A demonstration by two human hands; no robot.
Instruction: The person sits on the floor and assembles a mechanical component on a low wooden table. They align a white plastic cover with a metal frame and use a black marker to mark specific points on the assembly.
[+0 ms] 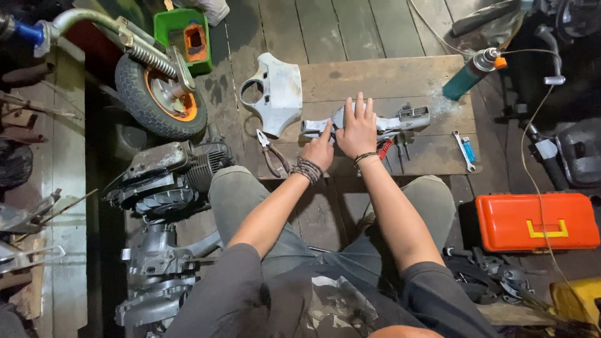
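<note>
Hands: both are resting on a grey metal handlebar casting (375, 122) lying across a wooden board (388, 75) in front of the seated person.
Left hand (320, 150): fingers are curling loosely, fingertips pressing the casting's left end; not closing around it.
Right hand (358, 128): lying flat with fingers spread wide, palm bearing down on the casting's middle; gripping nothing.
Casting: sitting near the board's near edge, stripped bare, no cables or levers showing.
Progress, as judged: casting is appearing already removed and dismantled; no tool is being used on it now.
Left of hands: pliers (272, 156) lying idle, white headlamp cowl (275, 91) lying beyond them.
Right of hands: red-handled tool (385, 149), blue spanner (464, 149), teal spray can (469, 75) at the far right.
Far left: small wheel with orange hub (159, 97), engine block (169, 175).
Near right: orange toolbox (535, 220), lid shut.
</note>
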